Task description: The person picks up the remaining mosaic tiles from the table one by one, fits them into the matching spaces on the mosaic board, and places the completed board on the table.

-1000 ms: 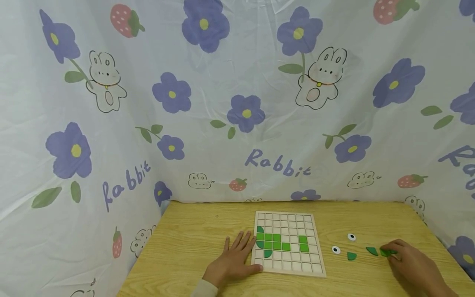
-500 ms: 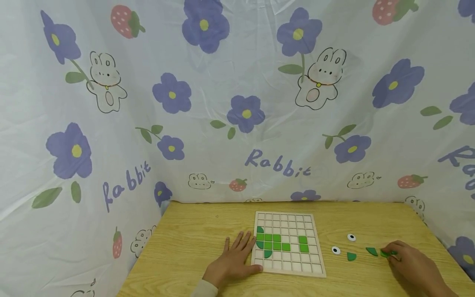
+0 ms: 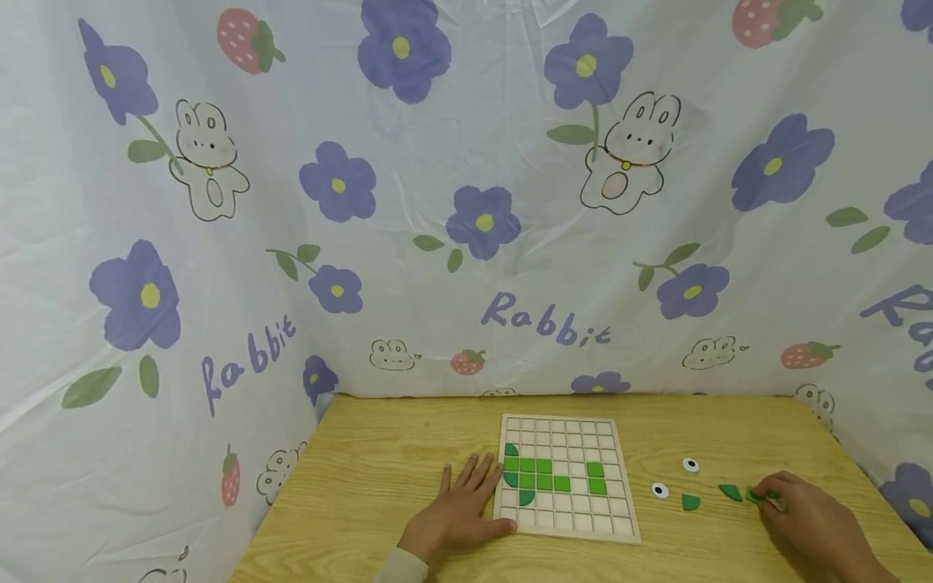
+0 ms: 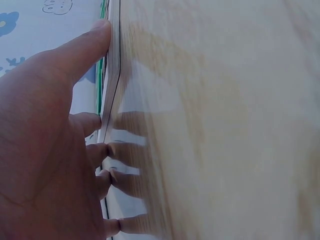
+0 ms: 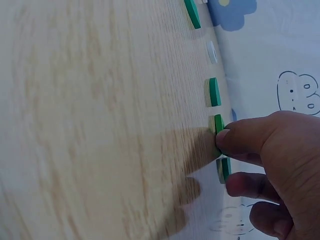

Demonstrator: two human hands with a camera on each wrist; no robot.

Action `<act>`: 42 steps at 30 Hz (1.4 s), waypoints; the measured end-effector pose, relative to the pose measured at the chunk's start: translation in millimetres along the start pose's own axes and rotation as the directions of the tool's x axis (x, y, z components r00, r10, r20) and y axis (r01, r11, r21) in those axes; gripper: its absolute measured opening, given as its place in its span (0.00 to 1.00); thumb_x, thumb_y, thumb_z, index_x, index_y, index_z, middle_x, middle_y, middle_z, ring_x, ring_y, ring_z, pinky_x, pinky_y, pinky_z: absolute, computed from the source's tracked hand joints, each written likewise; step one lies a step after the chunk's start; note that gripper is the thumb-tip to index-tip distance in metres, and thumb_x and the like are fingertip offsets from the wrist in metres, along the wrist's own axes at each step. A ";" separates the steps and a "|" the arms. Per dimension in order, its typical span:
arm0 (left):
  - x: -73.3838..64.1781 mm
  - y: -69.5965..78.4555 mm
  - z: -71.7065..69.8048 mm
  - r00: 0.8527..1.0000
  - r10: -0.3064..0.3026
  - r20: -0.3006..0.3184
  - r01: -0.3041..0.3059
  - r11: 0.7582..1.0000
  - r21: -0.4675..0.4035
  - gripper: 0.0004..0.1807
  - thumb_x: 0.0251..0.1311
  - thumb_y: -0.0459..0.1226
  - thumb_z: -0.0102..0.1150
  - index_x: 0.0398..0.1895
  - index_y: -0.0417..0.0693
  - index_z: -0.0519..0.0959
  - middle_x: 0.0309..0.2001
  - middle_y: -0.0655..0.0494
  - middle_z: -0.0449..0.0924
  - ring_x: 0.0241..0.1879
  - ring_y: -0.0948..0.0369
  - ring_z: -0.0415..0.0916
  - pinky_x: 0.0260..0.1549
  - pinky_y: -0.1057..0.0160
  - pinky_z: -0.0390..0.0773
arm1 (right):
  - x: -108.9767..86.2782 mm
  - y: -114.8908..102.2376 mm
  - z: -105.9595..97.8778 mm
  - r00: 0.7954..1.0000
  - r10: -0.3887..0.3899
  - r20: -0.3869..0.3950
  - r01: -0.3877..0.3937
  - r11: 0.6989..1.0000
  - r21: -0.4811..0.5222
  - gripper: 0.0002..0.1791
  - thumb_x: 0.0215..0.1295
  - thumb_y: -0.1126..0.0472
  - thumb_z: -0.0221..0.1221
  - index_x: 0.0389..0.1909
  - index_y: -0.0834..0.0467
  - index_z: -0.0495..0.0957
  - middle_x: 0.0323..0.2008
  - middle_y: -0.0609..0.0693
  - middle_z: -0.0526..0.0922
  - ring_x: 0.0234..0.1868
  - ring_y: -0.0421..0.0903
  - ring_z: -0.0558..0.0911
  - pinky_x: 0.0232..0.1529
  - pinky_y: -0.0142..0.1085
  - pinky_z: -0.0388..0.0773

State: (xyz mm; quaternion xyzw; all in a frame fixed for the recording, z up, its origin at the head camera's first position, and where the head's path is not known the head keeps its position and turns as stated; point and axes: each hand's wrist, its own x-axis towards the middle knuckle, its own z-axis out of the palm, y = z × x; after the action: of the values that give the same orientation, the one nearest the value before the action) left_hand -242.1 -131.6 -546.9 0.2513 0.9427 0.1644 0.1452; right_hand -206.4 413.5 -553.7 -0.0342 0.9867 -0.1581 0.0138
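Observation:
My left hand (image 3: 457, 508) lies flat with spread fingers beside a wooden grid board (image 3: 615, 525). Its fingertips and thumb touch the board's left edge, also in the left wrist view. Light green square tiles (image 3: 544, 482) and dark green quarter-round tiles (image 3: 526, 498) sit in cells of the board. At the right, my right hand (image 3: 809, 514) pinches a bright green tile (image 5: 218, 122) at the table surface between thumb and finger. Just below those fingertips in the right wrist view is another green tile (image 5: 224, 171). The fingers partly hide the pinched tile, so its shape is unclear.
Between board and right hand lie two white eye discs, one farther back (image 3: 691, 465) and one nearer (image 3: 660, 491). Two dark green quarter-round tiles, one left (image 3: 691, 503) and one right (image 3: 730, 492), lie there too. A patterned curtain (image 3: 437, 324) borders the wooden table (image 3: 394, 453).
The right fingertips have shifted slightly on the bright green tile, and less of it shows in the head view. My left hand and the board stay in place.

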 end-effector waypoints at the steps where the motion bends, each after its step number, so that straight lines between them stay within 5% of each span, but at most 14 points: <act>1: 0.1 -0.1 0.3 1.000 -0.001 0.001 0.001 1.000 0.000 0.53 0.71 0.71 0.52 0.89 0.56 0.48 0.89 0.51 0.40 0.88 0.45 0.36 0.79 0.26 0.38 | -0.3 0.2 0.1 1.000 0.001 -0.003 -0.001 1.000 0.001 0.09 0.63 0.63 0.72 0.43 0.57 0.89 0.48 0.58 0.88 0.40 0.55 0.89 0.39 0.56 0.86; 13: 0.9 1.1 -0.1 1.000 -0.009 0.001 0.009 1.000 0.002 0.53 0.71 0.70 0.52 0.89 0.57 0.48 0.89 0.51 0.40 0.88 0.45 0.36 0.80 0.26 0.37 | -3.4 -8.6 -2.9 0.992 -0.050 -0.119 0.052 0.999 0.014 0.09 0.64 0.60 0.73 0.44 0.52 0.88 0.49 0.54 0.87 0.39 0.50 0.88 0.36 0.51 0.86; 19: 0.8 0.9 0.1 1.000 -0.008 0.000 0.008 1.000 0.001 0.53 0.70 0.71 0.52 0.89 0.56 0.48 0.89 0.51 0.40 0.88 0.45 0.36 0.80 0.26 0.37 | -5.3 -23.9 -4.9 0.965 -0.116 -0.236 0.115 0.993 -0.019 0.10 0.62 0.60 0.75 0.41 0.46 0.87 0.47 0.46 0.87 0.35 0.42 0.88 0.30 0.36 0.83; 23: 0.5 1.3 -0.5 1.000 -0.010 0.001 0.010 1.000 0.003 0.53 0.71 0.70 0.53 0.89 0.56 0.48 0.89 0.51 0.40 0.88 0.45 0.36 0.80 0.26 0.37 | -4.4 -35.9 -4.5 0.939 -0.166 -0.301 0.155 0.986 -0.058 0.11 0.58 0.61 0.78 0.38 0.44 0.87 0.44 0.44 0.87 0.37 0.44 0.88 0.29 0.35 0.82; 30: 0.5 0.9 -0.9 1.000 -0.006 0.002 0.006 1.000 0.000 0.53 0.71 0.69 0.54 0.89 0.56 0.49 0.89 0.50 0.40 0.88 0.44 0.36 0.79 0.26 0.37 | -1.7 -54.9 -5.1 0.927 -0.182 -0.329 0.162 0.983 -0.088 0.12 0.57 0.61 0.78 0.36 0.44 0.87 0.45 0.43 0.87 0.36 0.45 0.88 0.28 0.35 0.81; 37: 1.0 0.3 0.4 1.000 -0.001 0.006 0.001 1.000 -0.004 0.53 0.71 0.70 0.52 0.89 0.57 0.48 0.89 0.51 0.40 0.88 0.45 0.36 0.79 0.26 0.38 | 1.7 -68.0 -2.5 0.868 -0.297 -0.399 0.276 0.955 -0.110 0.15 0.53 0.64 0.80 0.37 0.45 0.87 0.43 0.43 0.85 0.27 0.30 0.80 0.21 0.28 0.71; 42: 0.7 0.2 -0.3 1.000 -0.002 0.000 0.002 1.000 0.005 0.53 0.71 0.70 0.53 0.89 0.56 0.49 0.89 0.51 0.40 0.88 0.45 0.36 0.79 0.26 0.38 | 6.1 -78.0 -0.3 0.833 -0.342 -0.436 0.324 0.939 -0.117 0.16 0.52 0.63 0.81 0.37 0.44 0.86 0.44 0.42 0.86 0.28 0.31 0.81 0.21 0.27 0.70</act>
State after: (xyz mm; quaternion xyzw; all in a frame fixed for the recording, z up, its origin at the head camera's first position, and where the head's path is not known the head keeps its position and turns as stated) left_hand -242.7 -131.2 -546.7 0.2506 0.9434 0.1621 0.1446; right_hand -207.6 339.3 -529.1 -0.1683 0.9446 -0.1429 -0.2430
